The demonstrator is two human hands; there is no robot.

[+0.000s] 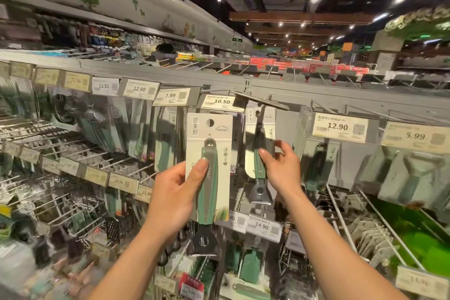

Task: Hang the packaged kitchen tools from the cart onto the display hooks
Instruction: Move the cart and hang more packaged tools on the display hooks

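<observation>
My left hand [174,196] grips a packaged green-handled kitchen tool [210,143] on a white card, upright in front of the display; the thumb lies across the handle. The card's hanging hole sits just below the 10.50 price tag [221,101]. My right hand [282,165] pinches a second, identical packaged tool [259,129] that hangs on the display hook [261,102] just to the right. Its metal head shows below my wrist. The cart is out of view.
Rows of hooks with packaged green-handled tools fill the display left and right, each under a price tag such as 12.90 [339,127] and 5.99 [415,136]. Bare metal hooks [341,214] stick out at lower right. A grey shelf top [316,90] runs above.
</observation>
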